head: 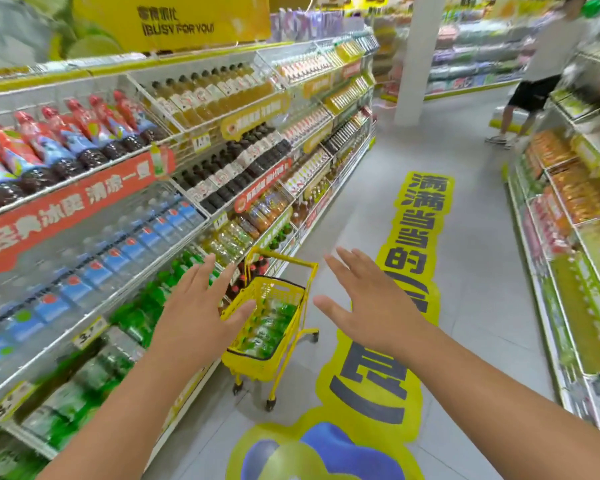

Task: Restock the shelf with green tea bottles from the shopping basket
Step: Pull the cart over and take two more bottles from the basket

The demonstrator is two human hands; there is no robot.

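The person's left hand and right hand are hovering with fingers spread wide, holding nothing, above the yellow shopping basket. The basket is standing on the floor, carrying green tea bottles. The shelf is running along at nine o'clock of the basket, just beside it.

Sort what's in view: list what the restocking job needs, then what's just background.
Needed: yellow wheeled plastic shopping basket; green-labelled tea bottles inside it; white wire shelf; open left hand; open right hand.

Background: red-capped dark drink bottles; yellow floor sticker; person in black shorts.
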